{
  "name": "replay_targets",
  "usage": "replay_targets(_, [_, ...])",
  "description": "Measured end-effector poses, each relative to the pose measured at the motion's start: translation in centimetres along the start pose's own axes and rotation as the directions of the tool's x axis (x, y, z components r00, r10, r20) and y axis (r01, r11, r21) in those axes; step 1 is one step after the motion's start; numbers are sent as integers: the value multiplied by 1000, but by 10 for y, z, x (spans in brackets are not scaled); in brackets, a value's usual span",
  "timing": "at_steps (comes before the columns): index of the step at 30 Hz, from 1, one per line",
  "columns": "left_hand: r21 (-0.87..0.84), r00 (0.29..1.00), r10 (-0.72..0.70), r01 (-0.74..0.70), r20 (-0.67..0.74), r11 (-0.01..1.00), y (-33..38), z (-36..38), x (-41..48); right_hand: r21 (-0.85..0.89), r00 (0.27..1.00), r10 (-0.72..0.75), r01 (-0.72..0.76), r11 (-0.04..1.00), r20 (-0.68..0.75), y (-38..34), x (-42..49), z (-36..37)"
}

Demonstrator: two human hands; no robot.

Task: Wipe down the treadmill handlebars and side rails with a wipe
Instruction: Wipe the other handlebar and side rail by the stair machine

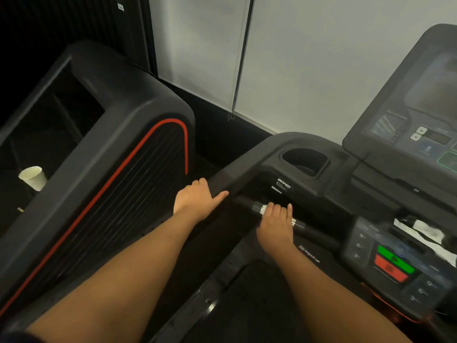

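My left hand (197,198) grips the black left side rail (237,173) of the treadmill, fingers wrapped over its outer edge and thumb pointing right. My right hand (277,225) lies over the front handlebar (311,231), a black bar with silver sensor bands. A small white bit of the wipe (263,208) shows under its fingertips, pressed against the bar; the hand hides most of it.
The console screen (420,107) rises at the right, above a cup holder (305,160) and a keypad with green and red buttons (393,264). White crumpled paper (425,231) lies on the console tray. A neighbouring machine with a red stripe (118,174) stands left, with a paper cup (33,178).
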State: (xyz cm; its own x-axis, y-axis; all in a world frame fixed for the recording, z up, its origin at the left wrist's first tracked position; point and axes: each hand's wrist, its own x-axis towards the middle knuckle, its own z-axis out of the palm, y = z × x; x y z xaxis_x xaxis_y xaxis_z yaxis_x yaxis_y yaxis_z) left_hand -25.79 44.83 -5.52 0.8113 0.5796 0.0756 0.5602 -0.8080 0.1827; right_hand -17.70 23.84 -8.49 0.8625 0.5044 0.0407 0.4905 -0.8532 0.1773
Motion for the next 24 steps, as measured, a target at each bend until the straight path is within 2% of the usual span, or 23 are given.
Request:
replay_targets(6, [30,1000,-1,1,-4,1000,1,4,3,26,997,-69,70,997,-22,-42,18,1])
replay_targets(9, [44,1000,3,-3,-8,999,0,6,4,14,984,-170,171,985,-45,-54,16,7])
replay_targets(14, [46,1000,4,-4,-14,999,2,4,1,-134,947,-315,304,943,-66,-54,10,8])
replay_targets(19, [28,1000,6,-6,-15,1000,3,2,-3,-351,836,-547,501,791,-40,-26,7,14])
replay_targets(24, [8,1000,-3,3,-8,1000,3,1,-2,-488,776,-625,579,653,84,1,-6,26])
